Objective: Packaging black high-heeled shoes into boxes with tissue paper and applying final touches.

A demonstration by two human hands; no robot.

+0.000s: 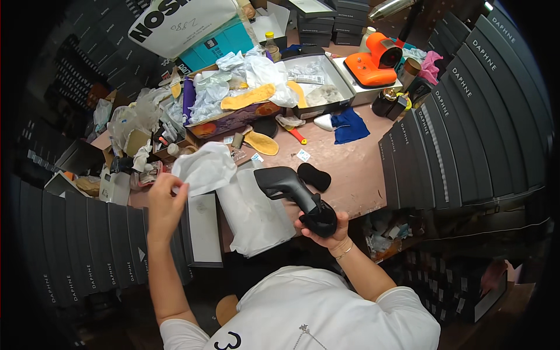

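Note:
A crumpled sheet of white tissue paper (pixel 207 169) hangs from my left hand (pixel 165 201), its fingertips pinched on one edge. My right hand (pixel 333 240) supports a black shoe (pixel 286 182) from below, with fingers and thumb around one end; the other end points up and left. Between the hands, more white tissue paper (pixel 256 219) spreads over an opened shoe box (pixel 204 227) at the table's near edge. Just beyond the shoe lies a small black pad (pixel 315 177), narrowed in its middle.
Stacked dark shoe boxes (pixel 466 116) rise on the right, and others (pixel 93 245) stand at left. A carton (pixel 233 119) stuffed with tissue and yellow insoles sits at the back, near an orange device (pixel 373 67). On the pink table (pixel 356 169) lies a blue cloth (pixel 351 126).

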